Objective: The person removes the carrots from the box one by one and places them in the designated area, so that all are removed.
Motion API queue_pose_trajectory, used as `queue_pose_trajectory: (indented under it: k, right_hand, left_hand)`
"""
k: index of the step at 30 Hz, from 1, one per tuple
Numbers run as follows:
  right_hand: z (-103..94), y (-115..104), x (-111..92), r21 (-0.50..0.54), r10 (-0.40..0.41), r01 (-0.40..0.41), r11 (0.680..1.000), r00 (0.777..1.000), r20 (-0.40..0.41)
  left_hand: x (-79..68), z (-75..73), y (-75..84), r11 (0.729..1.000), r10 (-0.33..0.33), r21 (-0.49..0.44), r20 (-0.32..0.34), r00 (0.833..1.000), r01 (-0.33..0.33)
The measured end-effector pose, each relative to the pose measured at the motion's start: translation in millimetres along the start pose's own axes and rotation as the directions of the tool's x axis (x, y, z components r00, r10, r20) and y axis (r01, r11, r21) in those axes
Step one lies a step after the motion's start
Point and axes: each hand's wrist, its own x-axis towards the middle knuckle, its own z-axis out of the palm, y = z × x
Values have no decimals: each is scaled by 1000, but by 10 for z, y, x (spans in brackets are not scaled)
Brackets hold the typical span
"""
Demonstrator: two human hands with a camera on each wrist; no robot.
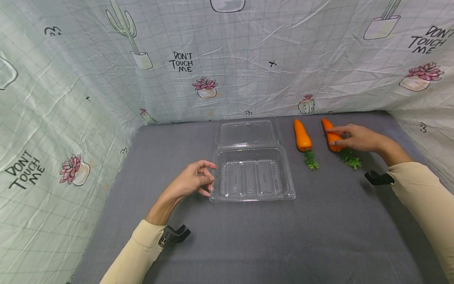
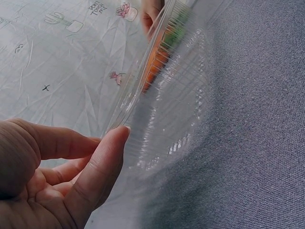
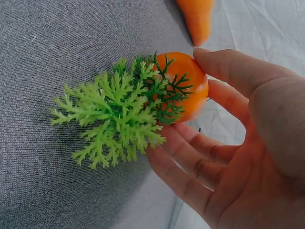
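A clear plastic clamshell container [image 1: 253, 195] lies on the grey cloth with its lid [image 1: 247, 132] folded back, away from me. My left hand [image 1: 195, 179] pinches the container's left rim between thumb and index finger, as the left wrist view shows. To the right lie two orange toy carrots with green leafy tops towards me. The right-hand carrot [image 1: 331, 136] is in the grip of my right hand [image 1: 358, 138], thumb on one side and fingers on the other. Its leaves [image 3: 112, 114] hang free of the fingers. Between container and right hand lies the other carrot [image 1: 302, 136].
The grey cloth [image 1: 248, 240] covers the table. A pale printed curtain [image 1: 241, 71] with cacti and lettering rises behind the table and along both sides. Black wrist cameras [image 1: 177, 233] stick out below both hands.
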Motion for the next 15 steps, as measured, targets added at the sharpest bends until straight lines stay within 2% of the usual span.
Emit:
queue_pose_trajectory:
  k: [15]
  right_hand:
    - [-10, -13, 3, 73, -9, 7, 997, 1000, 20]
  left_hand:
    - [11, -1, 2, 1000, -3, 11, 0, 1000, 3]
